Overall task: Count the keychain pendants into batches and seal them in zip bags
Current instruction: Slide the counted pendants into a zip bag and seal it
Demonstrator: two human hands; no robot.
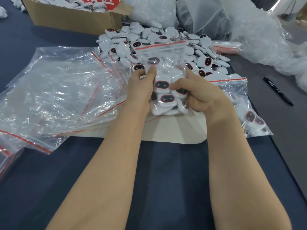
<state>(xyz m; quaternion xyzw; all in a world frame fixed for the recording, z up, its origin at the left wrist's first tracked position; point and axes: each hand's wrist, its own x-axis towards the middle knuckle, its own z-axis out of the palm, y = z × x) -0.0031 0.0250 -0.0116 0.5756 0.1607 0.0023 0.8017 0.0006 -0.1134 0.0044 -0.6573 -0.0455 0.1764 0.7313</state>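
Head view: both hands [141,87] grip filled zip bag [163,90]

The top edge cuts off the box [69,20] and its red label [99,2], whose characters cannot be read. Writing on the grey sack [223,36] is blurred. The right hand [204,98] hides its fingertips behind the bag [161,52]. The pendants [163,84] inside overlap, so their count is unclear. Print on the pen [277,92] is too small to read.

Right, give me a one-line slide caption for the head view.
The left hand and right hand grip a pendant-filled zip bag; loose pendants piled behind, empty bags at left, pen at right.
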